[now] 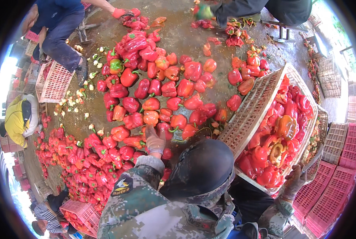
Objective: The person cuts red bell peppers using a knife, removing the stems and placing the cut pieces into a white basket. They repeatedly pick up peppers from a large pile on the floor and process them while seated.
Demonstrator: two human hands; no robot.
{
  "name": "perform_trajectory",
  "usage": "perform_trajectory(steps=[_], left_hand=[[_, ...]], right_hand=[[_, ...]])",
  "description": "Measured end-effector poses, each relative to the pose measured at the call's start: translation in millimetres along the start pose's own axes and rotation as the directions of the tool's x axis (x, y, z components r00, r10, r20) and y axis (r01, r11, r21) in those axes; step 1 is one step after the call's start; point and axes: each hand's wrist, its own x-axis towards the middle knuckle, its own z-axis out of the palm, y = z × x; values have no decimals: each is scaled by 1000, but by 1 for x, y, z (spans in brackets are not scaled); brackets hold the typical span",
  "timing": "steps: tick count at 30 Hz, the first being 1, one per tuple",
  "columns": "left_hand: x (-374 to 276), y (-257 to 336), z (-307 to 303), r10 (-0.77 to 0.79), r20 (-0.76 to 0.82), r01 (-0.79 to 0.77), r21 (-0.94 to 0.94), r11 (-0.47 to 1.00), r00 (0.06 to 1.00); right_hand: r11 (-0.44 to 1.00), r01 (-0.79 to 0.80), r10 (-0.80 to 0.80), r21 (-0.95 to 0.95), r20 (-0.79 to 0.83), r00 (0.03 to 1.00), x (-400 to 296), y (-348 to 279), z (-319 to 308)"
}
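My left hand [155, 140], in a pale thin glove, reaches over the heap of red bell peppers [100, 155]. Its fingertips are at the lower edge of an orange-red bell pepper [150, 118]; whether they grip anything is unclear. Far to the right, my right hand [295, 181], also gloved, is beside a grey curved strip [314, 158], which could be a tool or a rim. Left of that hand, a tilted white plastic crate [246, 115] holds red peppers, some cut open, and a brownish-orange pepper [286, 127].
Pepper cores [71, 101] litter the wet floor. A gloved co-worker's hand [122, 13] touches peppers at the top; another's green glove [204, 12] is blurred. Pink crates [327, 200] line the right, and a pink crate of peppers [81, 216] stands lower left, near other people.
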Motion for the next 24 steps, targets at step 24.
perform_trajectory(steps=[24], left_hand=[[77,83,-74,325,374,-7,-646,763,868]], right_hand=[[1000,-3,3,0,369,929,-55,-68,75]])
